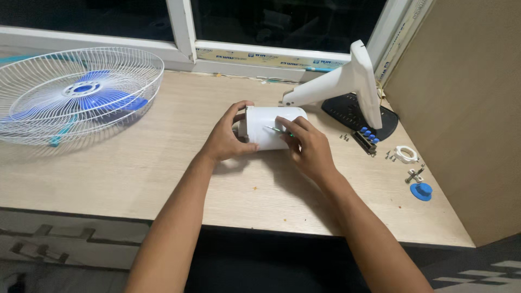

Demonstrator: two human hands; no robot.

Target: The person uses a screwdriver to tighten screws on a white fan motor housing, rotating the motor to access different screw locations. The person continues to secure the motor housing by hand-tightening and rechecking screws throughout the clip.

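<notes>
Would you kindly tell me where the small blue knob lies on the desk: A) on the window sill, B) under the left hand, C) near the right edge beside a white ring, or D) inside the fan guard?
C: the blue knob rests on the desk near its right edge, just below the white ring, apart from both hands.

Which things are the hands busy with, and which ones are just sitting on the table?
In hand:
white motor housing, gripped by the left hand
thin green-handled tool, held by the right hand

Lying about:
white fan guard with blue blades
white fan stand and black base
blue button strip
white ring
blue knob
small screws
</notes>
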